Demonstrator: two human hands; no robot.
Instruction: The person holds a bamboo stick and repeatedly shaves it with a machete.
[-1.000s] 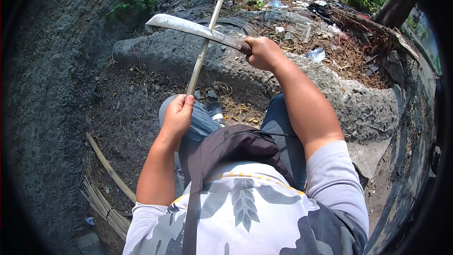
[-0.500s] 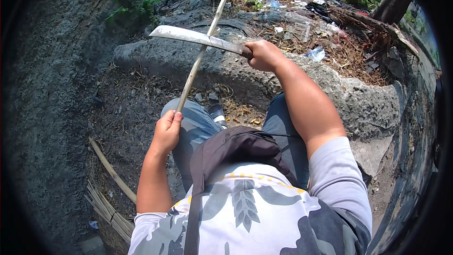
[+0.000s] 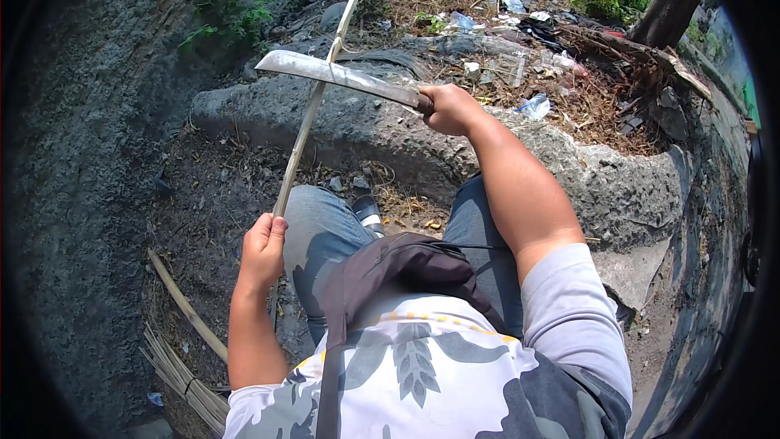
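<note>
My left hand (image 3: 263,248) is closed round the lower end of a long, pale wooden stick (image 3: 302,134), which slants up and away from me past my left knee. In my right hand (image 3: 449,109) is the dark handle of a machete (image 3: 357,81), its broad, worn steel blade pointing left. The blade lies across the upper part of the stick and touches it. A thin curl of wood (image 3: 351,51) stands out from the stick just above the blade.
A low, rough concrete ledge (image 3: 561,146) runs across before my knees. Beyond it lie dry leaves and plastic litter (image 3: 534,106), beside a tree trunk (image 3: 668,4). A wall (image 3: 89,154) rises at left. Another stick (image 3: 185,305) and a tied bundle of thin sticks (image 3: 180,378) lie at my left.
My left hand has drawn the stick down and to the left. The blade now crosses it a little lower in view, and the wood curl above the blade looks longer.
</note>
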